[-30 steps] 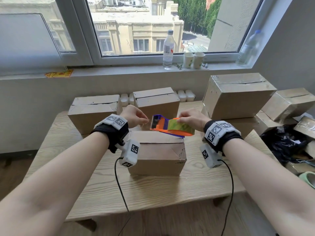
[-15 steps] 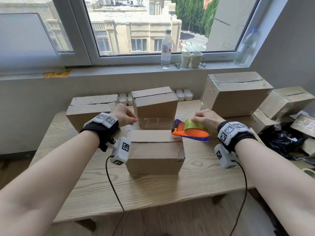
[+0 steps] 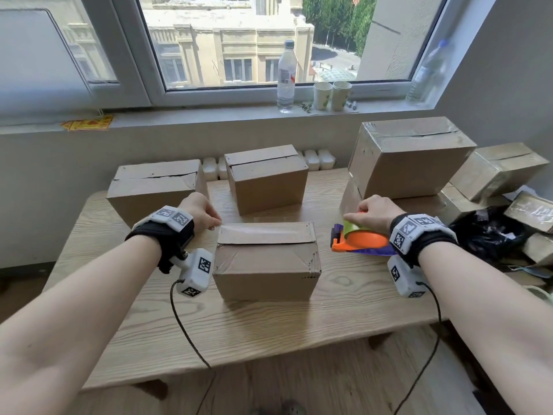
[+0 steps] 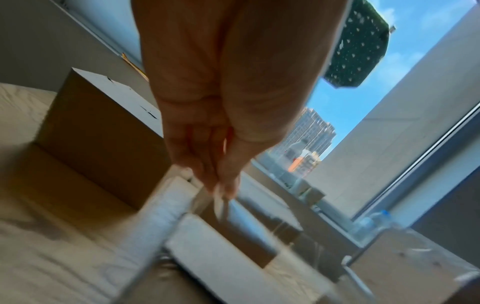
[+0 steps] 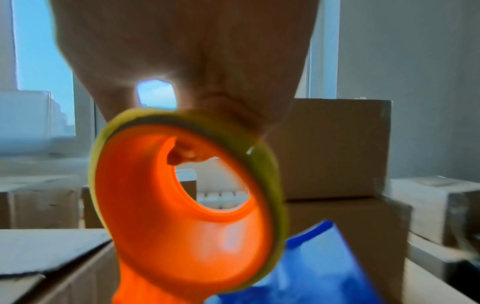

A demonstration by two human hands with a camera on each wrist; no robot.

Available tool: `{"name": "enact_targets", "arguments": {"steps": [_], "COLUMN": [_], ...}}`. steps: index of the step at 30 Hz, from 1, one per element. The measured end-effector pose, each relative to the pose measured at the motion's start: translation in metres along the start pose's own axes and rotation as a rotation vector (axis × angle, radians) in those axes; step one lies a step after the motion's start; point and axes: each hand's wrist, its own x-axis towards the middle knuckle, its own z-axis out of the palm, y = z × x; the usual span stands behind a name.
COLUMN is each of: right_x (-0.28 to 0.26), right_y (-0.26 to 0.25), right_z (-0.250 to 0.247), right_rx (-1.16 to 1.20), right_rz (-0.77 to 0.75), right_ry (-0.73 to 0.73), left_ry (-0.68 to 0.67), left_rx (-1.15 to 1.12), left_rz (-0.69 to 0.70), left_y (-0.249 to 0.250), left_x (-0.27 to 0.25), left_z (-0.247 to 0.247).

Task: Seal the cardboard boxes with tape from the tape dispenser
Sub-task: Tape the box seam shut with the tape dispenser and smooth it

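A small cardboard box (image 3: 266,259) stands in the middle of the wooden table (image 3: 269,324). A clear strip of tape (image 3: 263,230) runs over its top. My left hand (image 3: 200,212) pinches the tape's left end at the box's back left corner; the left wrist view shows its fingertips (image 4: 223,187) pressed together on the strip. My right hand (image 3: 372,215) grips the orange and purple tape dispenser (image 3: 359,239) with its yellow-green roll, to the right of the box. In the right wrist view the dispenser (image 5: 182,201) fills the centre, fingers hooked through its hole.
Two more cardboard boxes (image 3: 155,190) (image 3: 266,178) stand at the back of the table. A large box (image 3: 410,157) is stacked at the right, with more boxes and a black bag (image 3: 484,235) beyond. Bottles and paper cups (image 3: 330,95) line the windowsill.
My right hand has carried the dispenser from above the box's middle to beyond its right side, drawing tape across the top. My left hand has stayed at the left end and dropped to the box's corner.
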Motion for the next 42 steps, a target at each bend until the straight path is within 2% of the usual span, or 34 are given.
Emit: {"name": "enact_targets", "arguments": {"steps": [4, 13, 19, 32, 38, 42], "right_x": [0.004, 0.021, 0.03, 0.043, 0.045, 0.044], "right_y": [0.008, -0.014, -0.019, -0.02, -0.018, -0.018], "right_z": [0.009, 0.031, 0.037, 0.063, 0.079, 0.089], "right_rx": [-0.092, -0.066, -0.091, -0.143, -0.145, -0.162], "right_rz": [0.08, 0.057, 0.093, 0.132, 0.121, 0.114], "right_ry": [-0.044, -0.125, -0.192, -0.196, -0.169, -0.131], "left_ry": [-0.056, -0.074, -0.09, -0.112, -0.141, -0.106], "left_rx": [-0.023, 0.007, 0.015, 0.011, -0.015, -0.082], "left_rz": [-0.019, -0.077, -0.078, -0.117, -0.09, -0.082], "left_y": [-0.01, -0.048, -0.054, -0.065, -0.07, -0.071], "left_x": [-0.001, 0.009, 0.016, 0.03, 0.029, 0.024], "left_z": [0.002, 0.01, 0.015, 0.038, 0.056, 0.071]}}
